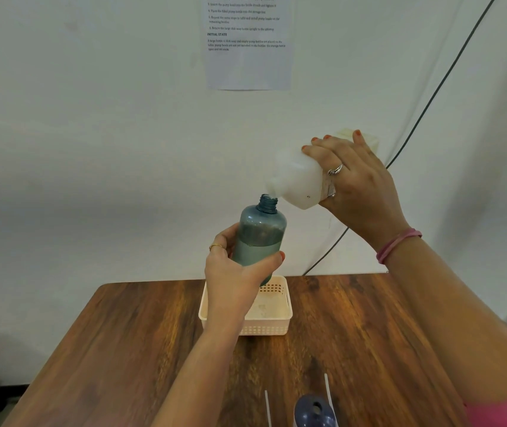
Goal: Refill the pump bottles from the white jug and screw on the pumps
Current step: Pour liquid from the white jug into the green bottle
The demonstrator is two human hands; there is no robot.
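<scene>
We see the blue pump bottle [261,238], uncapped and partly filled, held up above the cream basket [276,315]. The left hand [236,272] wraps it low down, fingers and thumb curled round its body. The white jug [298,180] is tipped steeply, its mouth touching the bottle's neck; the right hand [357,183] grips its upper end, fingers curled over the top. The basket stands on the wooden surface [369,334]. Another blue bottle [315,411] shows at the near edge. A printed sheet [247,41] hangs on the wall.
</scene>
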